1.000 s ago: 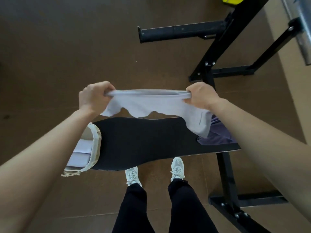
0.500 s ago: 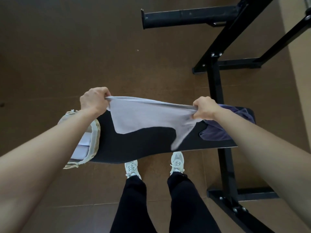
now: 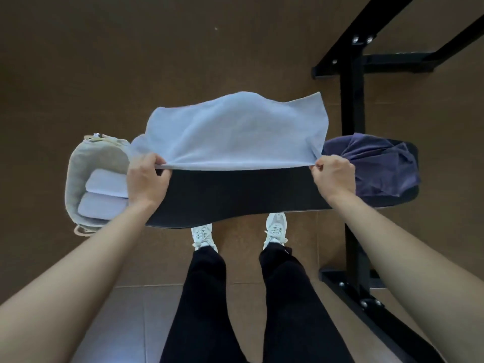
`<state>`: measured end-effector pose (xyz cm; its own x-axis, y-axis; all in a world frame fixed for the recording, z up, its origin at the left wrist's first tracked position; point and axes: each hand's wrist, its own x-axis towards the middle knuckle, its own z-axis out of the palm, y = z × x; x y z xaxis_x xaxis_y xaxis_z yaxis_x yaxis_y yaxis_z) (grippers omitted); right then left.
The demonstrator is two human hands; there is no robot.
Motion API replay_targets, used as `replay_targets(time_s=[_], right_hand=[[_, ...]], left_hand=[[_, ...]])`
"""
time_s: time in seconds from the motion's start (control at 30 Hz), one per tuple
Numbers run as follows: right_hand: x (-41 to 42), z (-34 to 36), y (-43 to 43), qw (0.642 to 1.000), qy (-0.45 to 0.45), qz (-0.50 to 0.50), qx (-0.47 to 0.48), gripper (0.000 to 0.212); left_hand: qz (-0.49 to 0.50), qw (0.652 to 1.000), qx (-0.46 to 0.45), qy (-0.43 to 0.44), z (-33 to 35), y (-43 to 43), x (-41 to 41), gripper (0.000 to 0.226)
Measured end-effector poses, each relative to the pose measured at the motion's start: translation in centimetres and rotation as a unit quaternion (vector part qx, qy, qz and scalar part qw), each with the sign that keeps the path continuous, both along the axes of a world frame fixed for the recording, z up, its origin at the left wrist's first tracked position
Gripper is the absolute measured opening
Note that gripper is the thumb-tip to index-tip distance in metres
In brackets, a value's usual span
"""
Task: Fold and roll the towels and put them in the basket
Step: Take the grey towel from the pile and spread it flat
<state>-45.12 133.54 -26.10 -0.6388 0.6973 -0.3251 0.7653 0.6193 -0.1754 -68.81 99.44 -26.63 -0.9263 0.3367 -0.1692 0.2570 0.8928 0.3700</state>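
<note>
Covering the background, the brown floor (image 3: 104,61) lies under a long black counter (image 3: 235,195) that spans the view from left to right. A black metal frame (image 3: 352,100) stands on the floor at the right.

A light blue towel (image 3: 235,132) is spread over the middle of the counter. Its near edge is stretched taut and raised just off the surface. Its far part billows and reaches past the far edge of the counter. A dark purple towel (image 3: 379,166) lies crumpled on the right end, just beside the blue one. A grey basket (image 3: 76,169) sits at the left end and holds two rolls (image 3: 104,183), one against the other.

The left hand (image 3: 148,179) pinches the near left corner of the blue towel between thumb and curled fingers. The right hand (image 3: 334,176) pinches the near right corner in the same way.

Step in hand, as judged: laying the blue towel flat, ahead of the first fold. Two towels appear finished; the purple one is not yet started.

Next move, as judged:
1. Lower the near edge onto the counter with equal tension at both corners.
2. Draw the towel toward the body, so the far part rests fully on the counter.
3. Smooth out the billow before folding, and keep the left corner out of the basket.
</note>
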Motion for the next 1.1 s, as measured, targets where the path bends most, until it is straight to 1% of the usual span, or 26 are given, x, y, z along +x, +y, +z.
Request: replay_targets(time_s=[0.1, 0.17, 0.27, 0.37, 0.47, 0.53, 0.63, 0.7, 0.73, 0.77, 0.8, 0.83, 0.87, 0.9, 0.93, 0.97, 1.0, 1.03, 1.07, 1.1], right_hand=[[1.8, -3.6, -2.4, 0.998, -0.061, -0.007, -0.011, 0.022], [2.9, -6.0, -3.9, 0.993, -0.117, -0.010, -0.024, 0.022], [4.6, -9.2, -5.9, 0.979, -0.196, 0.016, -0.051, 0.023], [6.1, -11.6, -7.3, 0.976, -0.204, 0.048, -0.060, 0.031], [7.4, -13.6, -7.9, 0.965, -0.232, 0.119, -0.032, 0.026], [8.2, -14.6, -8.0, 0.950, -0.256, 0.175, -0.019, 0.024], [9.1, -15.5, -7.8, 0.935, -0.284, 0.205, -0.054, 0.023], [9.2, -15.6, -7.6, 0.927, -0.326, 0.165, -0.084, 0.022], [9.1, -15.6, -7.4, 0.928, -0.337, 0.117, -0.105, 0.023], [9.0, -15.7, -7.2, 0.933, -0.330, 0.050, -0.133, 0.025], [8.9, -15.8, -6.9, 0.942, -0.299, -0.022, -0.153, 0.028], [8.8, -16.0, -6.6, 0.952, -0.246, -0.081, -0.164, 0.029], [8.6, -16.1, -6.2, 0.964, -0.179, -0.117, -0.158, 0.026], [8.4, -16.3, -6.0, 0.976, -0.111, -0.123, -0.138, 0.021], [8.1, -16.5, -5.8, 0.987, -0.060, -0.092, -0.121, 0.019], [8.0, -17.1, -5.4, 0.992, -0.040, -0.033, -0.115, 0.026], [7.8, -17.5, -5.1, 0.991, -0.045, 0.043, -0.121, 0.039], [7.7, -18.0, -5.2, 0.982, -0.068, 0.124, -0.124, 0.047], [7.6, -18.2, -5.1, 0.970, -0.098, 0.187, -0.123, 0.048], [7.7, -18.5, -4.8, 0.959, -0.123, 0.225, -0.117, 0.043]], left_hand=[[-0.018, 0.996, -0.061, -0.064, -4.7, -2.3, 3.0, 0.009], [-0.026, 0.989, -0.102, -0.101, -7.8, -3.7, 4.7, 0.008], [-0.035, 0.976, -0.152, -0.153, -11.6, -5.5, 7.0, 0.011], [-0.031, 0.963, -0.189, -0.189, -14.0, -6.5, 8.4, 0.015], [-0.033, 0.953, -0.218, -0.208, -15.6, -7.2, 9.1, 0.016], [-0.039, 0.943, -0.245, -0.222, -16.2, -7.6, 9.4, 0.018], [-0.054, 0.927, -0.294, -0.224, -16.4, -7.4, 10.2, 0.023], [-0.066, 0.931, -0.312, -0.179, -16.3, -6.5, 11.1, 0.030], [-0.074, 0.939, -0.298, -0.156, -16.2, -5.8, 11.5, 0.032], [-0.082, 0.950, -0.267, -0.141, -16.1, -4.8, 12.0, 0.034], [-0.091, 0.961, -0.227, -0.132, -16.2, -3.7, 12.4, 0.035], [-0.102, 0.968, -0.189, -0.130, -16.4, -2.4, 12.8, 0.038], [-0.119, 0.971, -0.157, -0.133, -16.7, -1.1, 13.2, 0.042], [-0.141, 0.972, -0.130, -0.137, -17.0, 0.2, 13.5, 0.048], [-0.168, 0.969, -0.114, -0.140, -17.5, 1.4, 13.8, 0.056], [-0.202, 0.962, -0.115, -0.145, -18.3, 3.0, 14.2, 0.066], [-0.234, 0.951, -0.131, -0.155, -18.7, 4.4, 14.4, 0.074], [-0.258, 0.939, -0.152, -0.166, -18.9, 5.5, 14.6, 0.080], [-0.274, 0.929, -0.168, -0.182, -19.1, 6.7, 14.8, 0.082], [-0.278, 0.922, -0.177, -0.201, -19.4, 7.9, 15.1, 0.082]])
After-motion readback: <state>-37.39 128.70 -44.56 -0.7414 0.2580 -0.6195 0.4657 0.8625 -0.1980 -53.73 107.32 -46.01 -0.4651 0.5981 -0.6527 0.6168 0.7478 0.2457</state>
